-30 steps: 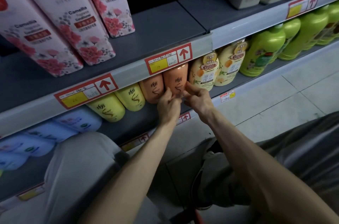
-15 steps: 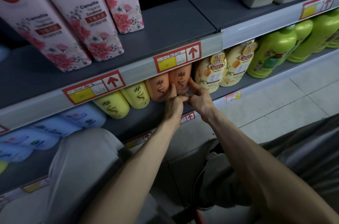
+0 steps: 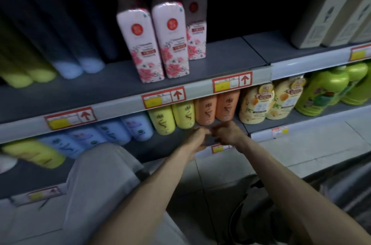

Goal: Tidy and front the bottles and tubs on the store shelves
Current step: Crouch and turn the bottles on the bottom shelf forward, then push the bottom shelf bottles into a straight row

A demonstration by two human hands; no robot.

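My hands hover at the lower shelf [image 3: 154,147], just in front of the orange bottles [image 3: 217,107].

Along the row stand blue bottles [image 3: 128,132], two yellow bottles [image 3: 172,118], then the orange pair side by side, with cream bottles [image 3: 267,102] and green bottles [image 3: 325,92] further right. My left hand [image 3: 197,137] touches no bottle (too blurred to tell how its fingers lie). My right hand [image 3: 226,134] beside it is clenched on nothing, thumb near the right orange bottle's base. Pink floral cartons [image 3: 158,44] stand on the shelf above.
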